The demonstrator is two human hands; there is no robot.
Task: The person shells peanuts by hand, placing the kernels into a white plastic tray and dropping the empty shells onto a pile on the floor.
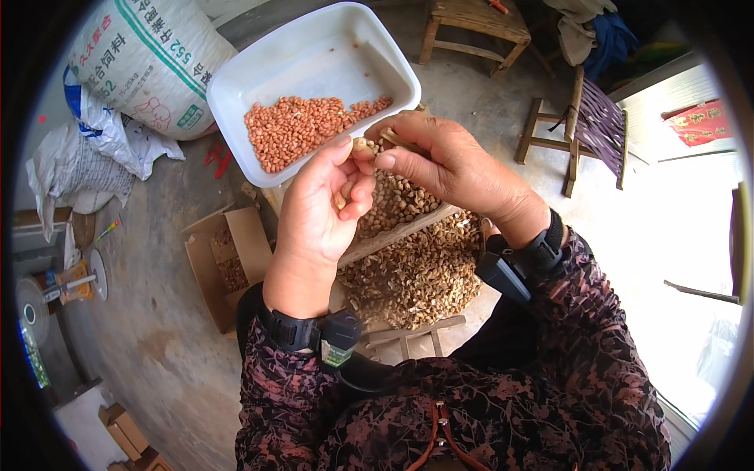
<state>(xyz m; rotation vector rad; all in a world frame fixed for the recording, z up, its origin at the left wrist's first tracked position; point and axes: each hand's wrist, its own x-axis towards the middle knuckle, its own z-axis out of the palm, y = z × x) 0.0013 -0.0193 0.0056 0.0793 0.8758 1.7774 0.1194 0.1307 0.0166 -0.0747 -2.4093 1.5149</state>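
Observation:
My left hand point(321, 206) pinches an unshelled peanut point(360, 144) between thumb and forefinger. More peanuts point(343, 195) sit in its curled fingers. In my right hand point(456, 162) is a narrow wooden or bamboo tool point(403, 143), its tip close to the pinched peanut. Both hands are raised over a heap of unshelled peanuts point(406, 197) behind a wooden bar point(400, 234). Nearer my body lies a pile of broken peanut shells point(418, 277). Just beyond my hands, a white plastic basin point(315, 50) contains red-skinned peanut kernels point(294, 126), gathered along its near side.
An open cardboard box point(250, 238) with kernels or scraps inside stands to the left. Behind it are a printed woven feed sack point(159, 65) and crumpled bags point(88, 159). A wooden stool point(477, 26) and a folding strap stool point(598, 126) stand at far right.

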